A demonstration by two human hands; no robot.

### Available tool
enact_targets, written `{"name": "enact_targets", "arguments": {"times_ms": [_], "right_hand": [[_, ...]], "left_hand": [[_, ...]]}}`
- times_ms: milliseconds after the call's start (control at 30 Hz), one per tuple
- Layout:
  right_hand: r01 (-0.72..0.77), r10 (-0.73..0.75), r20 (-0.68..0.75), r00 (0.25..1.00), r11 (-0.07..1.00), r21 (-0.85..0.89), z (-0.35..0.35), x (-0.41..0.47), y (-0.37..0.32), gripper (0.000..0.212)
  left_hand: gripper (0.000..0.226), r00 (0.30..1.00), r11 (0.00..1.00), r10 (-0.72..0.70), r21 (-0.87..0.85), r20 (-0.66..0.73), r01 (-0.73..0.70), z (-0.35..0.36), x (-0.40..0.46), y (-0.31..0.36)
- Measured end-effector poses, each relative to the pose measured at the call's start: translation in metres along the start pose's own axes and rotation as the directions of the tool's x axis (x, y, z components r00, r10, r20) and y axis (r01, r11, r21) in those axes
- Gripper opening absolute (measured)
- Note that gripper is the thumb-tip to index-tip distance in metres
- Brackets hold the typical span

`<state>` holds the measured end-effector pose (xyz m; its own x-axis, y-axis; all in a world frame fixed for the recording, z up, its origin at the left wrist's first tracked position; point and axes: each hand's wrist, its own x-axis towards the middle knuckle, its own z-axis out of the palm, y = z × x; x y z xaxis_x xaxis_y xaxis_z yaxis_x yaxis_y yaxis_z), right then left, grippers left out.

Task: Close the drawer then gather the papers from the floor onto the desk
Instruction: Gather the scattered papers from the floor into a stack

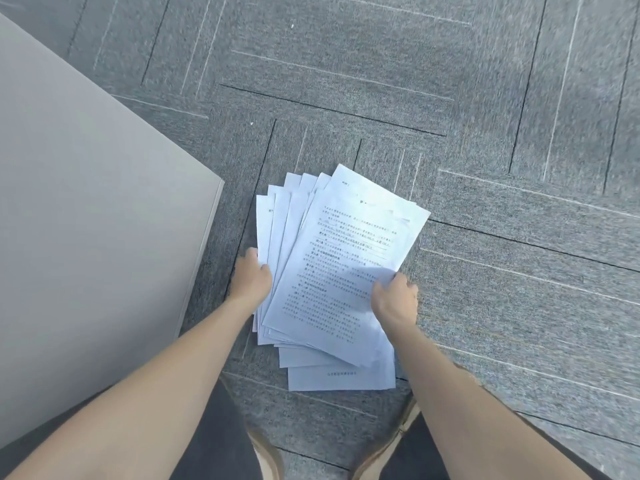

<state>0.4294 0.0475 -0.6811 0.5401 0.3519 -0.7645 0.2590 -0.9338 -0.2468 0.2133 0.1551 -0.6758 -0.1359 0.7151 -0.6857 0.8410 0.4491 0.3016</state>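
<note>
- Nearest the camera, below the papers, are the person's shoes (268,455) and dark trouser legs on the grey carpet (485,133).
- Both forearms reach down to the papers (332,271), a loosely fanned stack lying on the carpet just right of the desk panel (86,220).
- Left hand (252,277) is closed on the stack's left edge; right hand (394,299) pinches the top sheet's right edge.
- No drawer shows, so I cannot say whether it is closed.
- Gathering looks well on: sheets are bunched together, but squaring, lifting and setting them on the desk remain.
- Printed lines cover the top sheet, too blurred to read.
</note>
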Motion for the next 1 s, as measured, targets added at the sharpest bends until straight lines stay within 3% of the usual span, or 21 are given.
{"name": "enact_targets", "arguments": {"times_ms": [200,333,433,500,667,800,1000], "right_hand": [[0.071,-0.071,0.047,0.996,0.997,-0.018,-0.009,0.002,0.003,0.041],[0.036,-0.038,0.030,0.999,0.996,0.077,-0.011,0.004,0.003,0.035],[-0.062,0.048,0.062,0.997,0.966,0.250,-0.012,0.005,-0.002,0.020],[-0.098,0.071,0.095,0.993,0.944,0.314,-0.010,0.009,-0.004,0.025],[-0.089,0.041,0.158,0.987,0.945,0.314,-0.010,0.004,-0.008,0.021],[-0.050,-0.007,0.202,0.979,0.960,0.276,-0.010,-0.003,-0.009,0.005],[0.026,-0.113,0.213,0.971,0.927,0.373,-0.031,-0.015,-0.030,0.013]], "left_hand": [[0.034,0.990,0.988,-0.078,-0.121,0.113,0.091,0.020,-0.023,0.005],[0.043,0.975,0.963,-0.152,-0.200,0.160,0.183,0.022,-0.027,0.006],[0.025,0.961,0.959,-0.187,-0.176,0.202,0.224,0.024,-0.031,0.007],[0.005,0.966,0.970,-0.183,-0.124,0.184,0.207,0.028,-0.034,0.008],[0.020,0.978,0.979,-0.131,-0.133,0.165,0.153,0.035,-0.043,0.008],[0.050,0.941,0.904,-0.200,-0.318,0.272,0.284,0.028,-0.044,0.013],[0.072,0.923,0.858,-0.228,-0.384,0.310,0.341,0.009,-0.047,0.014]]}}
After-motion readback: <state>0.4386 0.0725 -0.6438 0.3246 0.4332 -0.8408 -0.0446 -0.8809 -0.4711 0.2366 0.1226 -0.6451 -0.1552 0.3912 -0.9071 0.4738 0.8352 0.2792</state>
